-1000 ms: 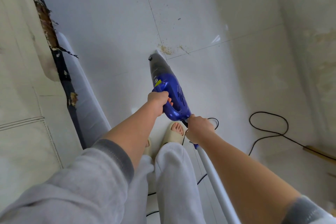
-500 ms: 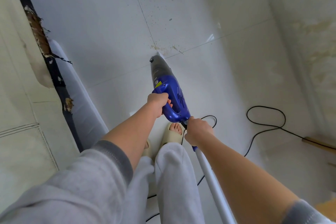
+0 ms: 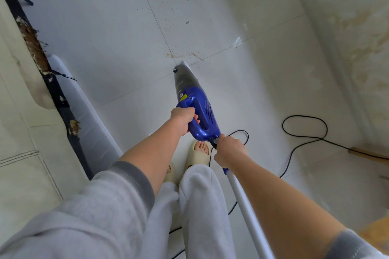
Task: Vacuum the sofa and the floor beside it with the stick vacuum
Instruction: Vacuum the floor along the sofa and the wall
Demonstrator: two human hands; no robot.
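Stick vacuum (image 3: 196, 105): blue and dark grey motor body, held out in front of the person and angled down at the tiled floor (image 3: 101, 27); its nose sits just short of the crumbs.
Crumbs (image 3: 183, 55): a tan scatter along the tile joint, thinning out further away.
Left hand (image 3: 182, 118): fingers curled round the looped blue grip on the motor body.
Right hand (image 3: 230, 151): wrapped round the tail of the body where the white tube (image 3: 246, 204) begins (the fingertips are hidden beneath).
Handling: rigid plastic, and probably nose-heavy, since the motor sits far forward; the loop grip looks like the place to carry the weight, with the rear hand steering. The smooth tube may twist in a loose hold.
Power cord (image 3: 305, 134): black, loops on the floor to the right and trails past the feet; likely to snag on a long push.
Sofa (image 3: 19, 132): cream, at the left edge, its torn side seam showing brown stuffing.
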